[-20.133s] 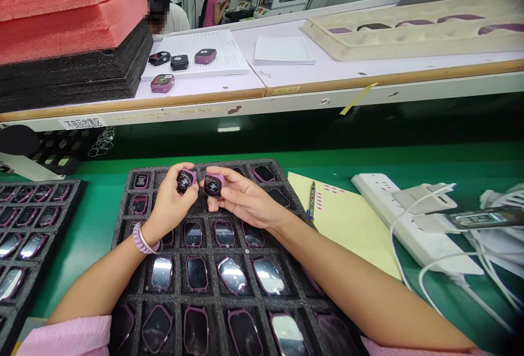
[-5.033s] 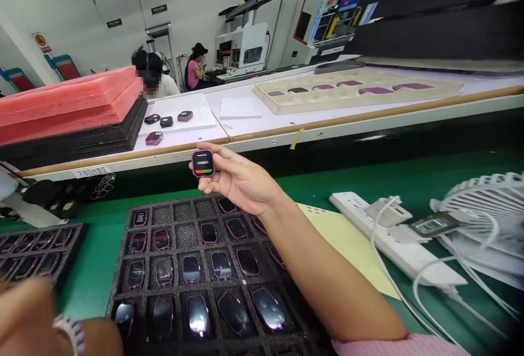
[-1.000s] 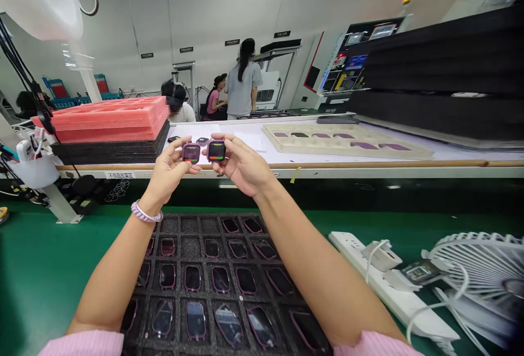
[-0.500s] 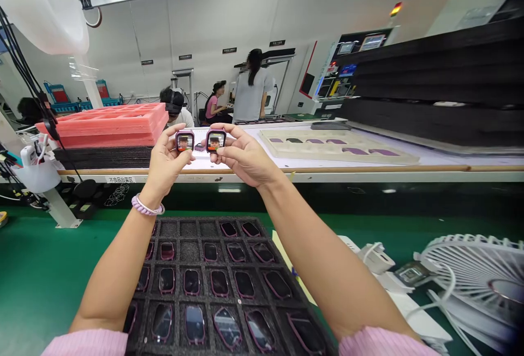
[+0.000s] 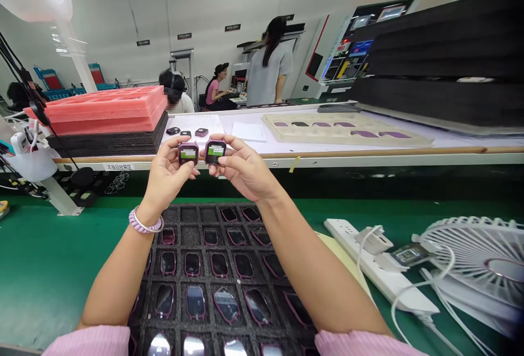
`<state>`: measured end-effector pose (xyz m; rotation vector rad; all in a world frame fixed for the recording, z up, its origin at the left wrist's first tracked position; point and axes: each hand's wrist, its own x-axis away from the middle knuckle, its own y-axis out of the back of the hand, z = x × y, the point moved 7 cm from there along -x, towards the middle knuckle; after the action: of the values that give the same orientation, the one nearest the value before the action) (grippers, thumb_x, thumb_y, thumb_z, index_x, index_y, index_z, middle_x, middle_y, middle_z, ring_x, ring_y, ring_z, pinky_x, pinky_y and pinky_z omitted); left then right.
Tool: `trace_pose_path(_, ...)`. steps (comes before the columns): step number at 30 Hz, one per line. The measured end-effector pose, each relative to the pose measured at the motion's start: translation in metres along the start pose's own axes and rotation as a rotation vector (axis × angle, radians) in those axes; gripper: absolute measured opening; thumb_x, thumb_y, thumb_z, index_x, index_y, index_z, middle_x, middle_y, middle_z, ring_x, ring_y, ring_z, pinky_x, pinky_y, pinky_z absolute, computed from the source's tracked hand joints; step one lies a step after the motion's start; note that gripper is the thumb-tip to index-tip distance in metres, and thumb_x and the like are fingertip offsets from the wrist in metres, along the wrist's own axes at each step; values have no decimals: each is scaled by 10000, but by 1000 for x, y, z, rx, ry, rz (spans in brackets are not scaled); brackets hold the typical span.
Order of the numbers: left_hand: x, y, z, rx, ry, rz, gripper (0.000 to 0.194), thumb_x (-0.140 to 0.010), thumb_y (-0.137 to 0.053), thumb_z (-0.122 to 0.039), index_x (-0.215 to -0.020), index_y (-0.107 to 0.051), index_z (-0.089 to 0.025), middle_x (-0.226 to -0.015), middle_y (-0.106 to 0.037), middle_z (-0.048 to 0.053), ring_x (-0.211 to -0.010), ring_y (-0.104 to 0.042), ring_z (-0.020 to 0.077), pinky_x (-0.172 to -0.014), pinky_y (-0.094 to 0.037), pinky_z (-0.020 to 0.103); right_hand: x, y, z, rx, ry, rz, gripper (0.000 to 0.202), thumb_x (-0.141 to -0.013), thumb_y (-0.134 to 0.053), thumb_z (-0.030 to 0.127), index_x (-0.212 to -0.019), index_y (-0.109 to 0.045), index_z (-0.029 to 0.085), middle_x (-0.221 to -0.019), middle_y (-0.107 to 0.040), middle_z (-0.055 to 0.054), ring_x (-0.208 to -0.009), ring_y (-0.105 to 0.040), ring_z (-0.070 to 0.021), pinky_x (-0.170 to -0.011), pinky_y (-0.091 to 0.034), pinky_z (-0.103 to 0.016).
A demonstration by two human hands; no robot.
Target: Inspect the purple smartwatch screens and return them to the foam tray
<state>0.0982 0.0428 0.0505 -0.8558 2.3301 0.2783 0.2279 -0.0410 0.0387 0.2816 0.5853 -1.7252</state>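
Side by side above the bench, I hold up two small purple-framed smartwatch bodies without straps. My left hand (image 5: 166, 173) pinches the left smartwatch (image 5: 188, 153) between thumb and fingers. In my right hand (image 5: 245, 167), the right smartwatch (image 5: 215, 151) is gripped the same way, thumb at its lower edge. Both screens are lit with green and white content, too small to read. Below my forearms lies a black foam tray (image 5: 189, 235), its compartments holding several more purple-framed watch bodies with dark screens; a few compartments near its far edge hold none.
On the shelf ahead stand pink foam trays (image 5: 106, 110), a beige tray (image 5: 311, 132) with purple parts, and stacked black foam (image 5: 442, 50). A white power strip (image 5: 380, 268) and fan (image 5: 483, 257) lie right. A lamp stand (image 5: 61, 192) is left; people work behind the shelf.
The lit screens have switched from a picture to a green and white display. My view has tipped downward, so the shelf sits higher and more of the tray and power strip shows.
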Motion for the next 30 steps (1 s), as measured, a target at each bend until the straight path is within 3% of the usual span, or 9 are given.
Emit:
trace_pose_path(10, 10, 1, 8, -4, 49, -20, 413, -794, -814, -330, -1112, -583, -204, -907, -664, 10, -583, -648, 87, -515, -531, 157, 9, 3, -12, 0, -46, -29, 517, -785, -806, 346, -1220, -559, 216, -1019, -706, -45, -661, -618, -144, -656, -527, -297)
trace_pose_path(16, 12, -3, 9, 12, 54, 41, 452, -814, -776, -315, -1195, -567, -193, -1041, -716, 57, -642, -701, 123, -593, -607, 203, 10, 6, -12, 8, -27, -32, 537, -751, -820, 336, -1206, -561, 215, -986, -699, -36, -645, -608, -143, -629, -514, -290)
trace_pose_path(21, 14, -2, 11, 15, 94, 19, 403, -839, -718, -287, -1201, -578, -176, -1007, -724, 54, -614, -706, 129, -577, -618, 205, 9, 7, -15, 33, -8, -35, 519, -797, -836, 414, -1185, -558, 208, -947, -689, -29, -610, -583, -117, -572, -471, -254)
trace_pose_path(30, 13, 1, 10, 26, 105, 15, 387, -832, -670, -255, -1201, -587, -175, -1012, -703, 53, -644, -712, 139, -598, -635, 228, 10, 5, -10, 60, -27, -28, 508, -729, -784, 296, -1176, -559, 209, -985, -690, -32, -643, -597, -134, -592, -477, -275)
